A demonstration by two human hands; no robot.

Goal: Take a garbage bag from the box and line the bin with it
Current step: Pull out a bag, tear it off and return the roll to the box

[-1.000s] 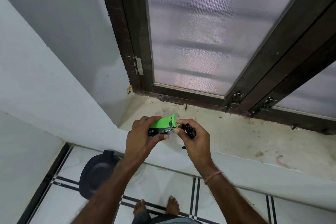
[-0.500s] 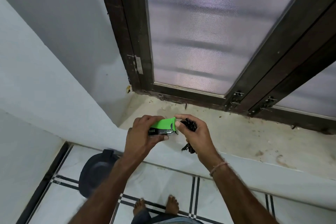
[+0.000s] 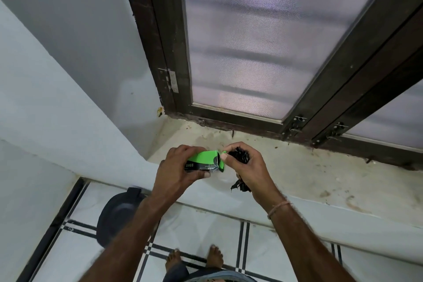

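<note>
My left hand (image 3: 180, 168) grips a small green and black box (image 3: 204, 160) marked BAGS, held over the window sill with its end flap open toward the right. My right hand (image 3: 248, 168) is closed around a crumpled black garbage bag (image 3: 240, 155); a tail of the bag hangs out below the palm. The thumb of that hand touches the box's open flap. A dark round bin (image 3: 116, 215) with its lid on stands on the floor below, partly hidden behind my left forearm.
A stained stone sill (image 3: 320, 174) runs under a dark-framed window (image 3: 251, 36) with frosted panes. White walls close in on the left. Below is a white tiled floor (image 3: 206, 224) with black lines, where my bare feet (image 3: 194, 258) stand.
My right hand has drawn the black bag out of the box and bunched it in the palm, moving slightly right. The left hand keeps the box in nearly the same place.
</note>
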